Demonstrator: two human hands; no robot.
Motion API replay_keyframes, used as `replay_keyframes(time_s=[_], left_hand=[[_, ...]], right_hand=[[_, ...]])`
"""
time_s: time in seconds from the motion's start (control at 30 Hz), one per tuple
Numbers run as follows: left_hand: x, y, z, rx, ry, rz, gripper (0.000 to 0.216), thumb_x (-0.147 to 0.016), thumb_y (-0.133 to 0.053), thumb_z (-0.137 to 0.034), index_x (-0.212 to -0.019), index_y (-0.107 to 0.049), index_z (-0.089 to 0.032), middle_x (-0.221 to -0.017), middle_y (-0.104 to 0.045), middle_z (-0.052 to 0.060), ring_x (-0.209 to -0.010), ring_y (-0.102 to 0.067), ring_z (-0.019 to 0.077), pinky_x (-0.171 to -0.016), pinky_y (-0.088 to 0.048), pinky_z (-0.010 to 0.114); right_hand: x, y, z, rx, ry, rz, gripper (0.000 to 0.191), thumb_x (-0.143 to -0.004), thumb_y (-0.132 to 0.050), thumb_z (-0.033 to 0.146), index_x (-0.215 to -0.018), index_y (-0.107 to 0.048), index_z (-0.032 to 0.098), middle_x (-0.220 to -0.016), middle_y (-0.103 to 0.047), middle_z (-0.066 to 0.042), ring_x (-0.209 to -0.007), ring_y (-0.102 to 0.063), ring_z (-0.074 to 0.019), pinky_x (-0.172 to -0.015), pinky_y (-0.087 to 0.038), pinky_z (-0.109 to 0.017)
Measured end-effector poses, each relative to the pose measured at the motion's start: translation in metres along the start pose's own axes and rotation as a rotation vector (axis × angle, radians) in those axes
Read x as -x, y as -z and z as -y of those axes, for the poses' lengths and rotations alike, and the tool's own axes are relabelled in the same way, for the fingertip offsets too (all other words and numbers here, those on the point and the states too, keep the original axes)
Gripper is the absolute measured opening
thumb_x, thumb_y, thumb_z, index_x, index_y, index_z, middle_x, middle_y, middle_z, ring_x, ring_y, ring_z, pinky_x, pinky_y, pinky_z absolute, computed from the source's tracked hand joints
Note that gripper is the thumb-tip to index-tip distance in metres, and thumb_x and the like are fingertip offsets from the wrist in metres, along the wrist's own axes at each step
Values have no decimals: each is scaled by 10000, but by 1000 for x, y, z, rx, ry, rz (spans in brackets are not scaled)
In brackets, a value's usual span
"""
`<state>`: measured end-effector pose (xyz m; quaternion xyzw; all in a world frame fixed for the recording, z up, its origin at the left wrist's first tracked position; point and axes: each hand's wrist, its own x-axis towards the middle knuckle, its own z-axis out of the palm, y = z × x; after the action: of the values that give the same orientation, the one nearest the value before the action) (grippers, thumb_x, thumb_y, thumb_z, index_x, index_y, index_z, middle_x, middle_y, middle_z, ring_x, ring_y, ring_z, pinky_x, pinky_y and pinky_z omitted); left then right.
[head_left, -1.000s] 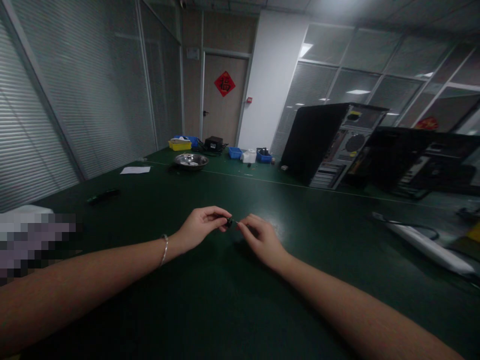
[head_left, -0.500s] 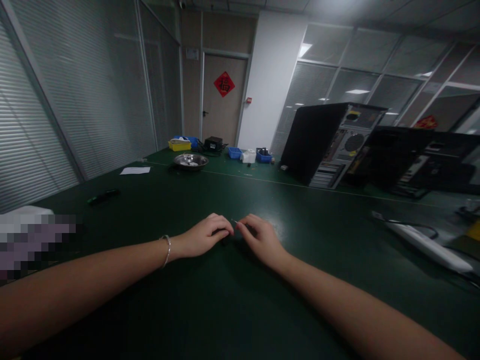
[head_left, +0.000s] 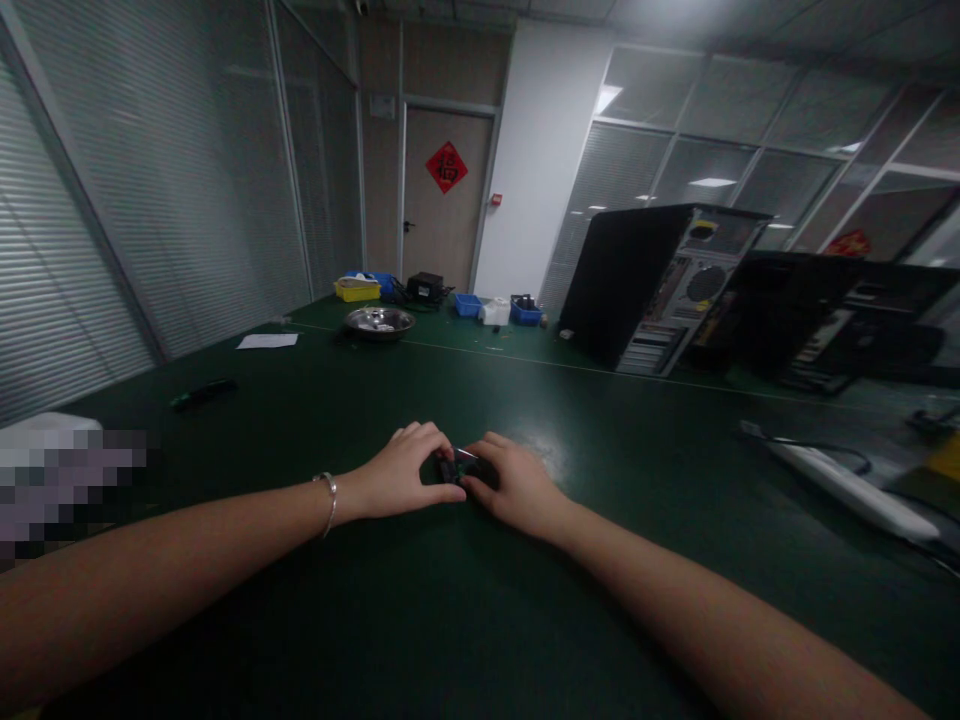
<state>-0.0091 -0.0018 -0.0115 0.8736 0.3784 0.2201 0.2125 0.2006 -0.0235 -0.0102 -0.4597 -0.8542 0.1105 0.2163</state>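
Left hand (head_left: 401,475) has just opened into a wide C, thumb well off the fingers; can't tell if it's really gripping. Small dark gadget (head_left: 451,470) now shows between both hands, over the green table (head_left: 450,610). Right hand (head_left: 525,485) curls in at its right side, hold unclear, so both hands are on one piece.

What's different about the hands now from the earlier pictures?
The bare left hand with the silvery bracelet came lower, and its thumb and fingers spread around small dark parts. The bare right hand, which pinched a thin pale piece, opened wider beside them; whether it let go, I can't tell. The round shiny metal bowl and tall black computer tower stayed put.
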Motion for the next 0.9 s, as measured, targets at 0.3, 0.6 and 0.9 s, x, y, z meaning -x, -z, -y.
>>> replay_keyframes(time_s=[0.3,0.6,0.9], left_hand=[[1,-1,2,174,5,-28,335,-746,-688,-370,-1029,-617,-207,-1042,-543,57,-913,-541,221,-784,-465,349],[-7,-6,13,777,115,-17,422,-791,-641,-188,-1192,-509,-174,-1042,-627,68,-951,-633,196,-877,-492,380],[-4,-5,0,802,110,21,445,-756,-681,-169,-1170,-517,-155,-940,-645,46,-908,-647,201,-841,-512,373]], right_hand=[[-1,-1,-2,29,-9,12,155,-827,-626,296,-954,-630,207,-870,-578,-34,-714,-538,-148,-576,-372,-249],[2,-6,-6,-211,2,-210,186,-841,-606,262,-1016,-593,203,-902,-600,-33,-784,-558,-154,-664,-429,-259],[2,-5,2,-228,128,-263,168,-837,-602,230,-1001,-580,198,-846,-565,-21,-753,-527,-143,-656,-405,-243]])
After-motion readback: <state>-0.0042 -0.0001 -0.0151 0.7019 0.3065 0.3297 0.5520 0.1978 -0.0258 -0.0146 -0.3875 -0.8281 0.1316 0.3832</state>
